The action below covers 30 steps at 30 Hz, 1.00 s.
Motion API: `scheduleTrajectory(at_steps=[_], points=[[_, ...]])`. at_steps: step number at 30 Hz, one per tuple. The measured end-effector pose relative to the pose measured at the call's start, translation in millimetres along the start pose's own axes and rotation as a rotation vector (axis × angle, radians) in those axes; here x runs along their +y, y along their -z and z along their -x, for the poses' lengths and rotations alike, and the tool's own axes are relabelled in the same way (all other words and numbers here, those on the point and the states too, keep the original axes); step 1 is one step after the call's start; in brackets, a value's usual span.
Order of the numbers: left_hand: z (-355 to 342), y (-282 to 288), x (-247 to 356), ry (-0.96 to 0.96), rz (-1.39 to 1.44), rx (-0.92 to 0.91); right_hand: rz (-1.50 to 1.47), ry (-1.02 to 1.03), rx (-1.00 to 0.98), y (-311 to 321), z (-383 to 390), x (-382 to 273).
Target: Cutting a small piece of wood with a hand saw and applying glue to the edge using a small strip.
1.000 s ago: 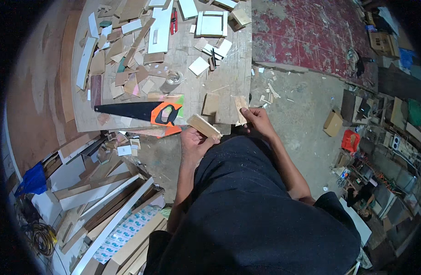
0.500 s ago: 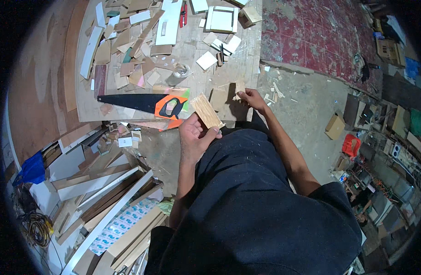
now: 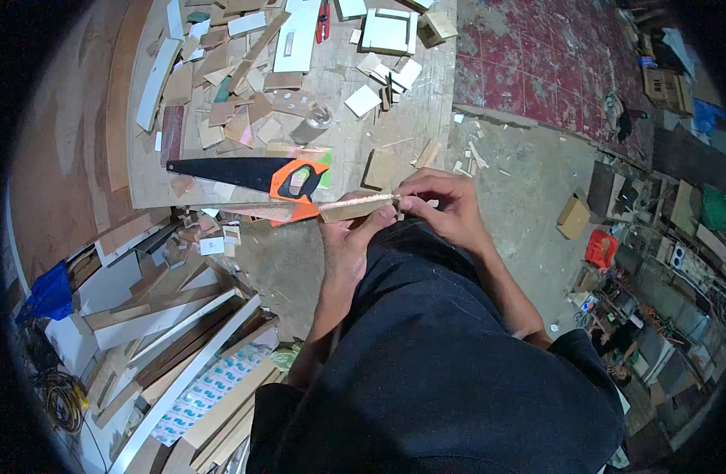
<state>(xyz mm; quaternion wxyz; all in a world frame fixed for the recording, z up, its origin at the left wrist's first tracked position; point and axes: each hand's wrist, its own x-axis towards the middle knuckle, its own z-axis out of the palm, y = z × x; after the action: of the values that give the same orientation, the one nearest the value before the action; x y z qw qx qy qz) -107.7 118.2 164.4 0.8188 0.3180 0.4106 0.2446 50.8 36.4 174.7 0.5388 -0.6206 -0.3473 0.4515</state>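
Note:
My left hand [image 3: 351, 237] is closed on a small rectangular wood piece [image 3: 355, 209] with a pale, splintered edge. My right hand [image 3: 442, 209] pinches at that piece's right end, its fingertips close to my left thumb. Both are low in front of my body, at the table's near edge. Just beyond them, a small square board [image 3: 379, 170] and a light wood strip [image 3: 426, 154] lie on the worktable [image 3: 355, 138]. A handsaw [image 3: 244, 175] with a black blade and orange handle lies left of my hands.
Wood offcuts [image 3: 248, 114], a red tool [image 3: 323, 24] and a glass jar [image 3: 318, 117] cover the table. Stacked boards [image 3: 165, 347] and a coiled cable [image 3: 63, 399] are lower left. A cardboard box [image 3: 573, 217], red plastic item [image 3: 600, 249] and clutter line the right.
My right hand has let go of its separate strip at the table edge and moved down-left onto the piece in my left hand. That piece has turned to lie more level.

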Motion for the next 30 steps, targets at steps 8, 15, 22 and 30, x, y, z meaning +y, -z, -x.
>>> scheduleTrajectory(at_steps=[8,15,22,30], points=[[2.2,-6.4,6.1,-0.103,-0.098,0.014,0.055,0.038,0.093,-13.3,2.3,-8.3],[-3.2,-4.5,-1.0,-0.076,-0.104,-0.014,-0.085,-0.108,0.101,-13.7,3.1,-6.3],[-9.0,1.9,-8.6,0.211,0.178,-0.06,-0.366,-0.303,0.139,-0.8,17.2,16.3],[-16.2,10.6,-24.2,0.62,1.118,-0.487,-0.22,-0.233,0.09,15.7,16.4,12.1]])
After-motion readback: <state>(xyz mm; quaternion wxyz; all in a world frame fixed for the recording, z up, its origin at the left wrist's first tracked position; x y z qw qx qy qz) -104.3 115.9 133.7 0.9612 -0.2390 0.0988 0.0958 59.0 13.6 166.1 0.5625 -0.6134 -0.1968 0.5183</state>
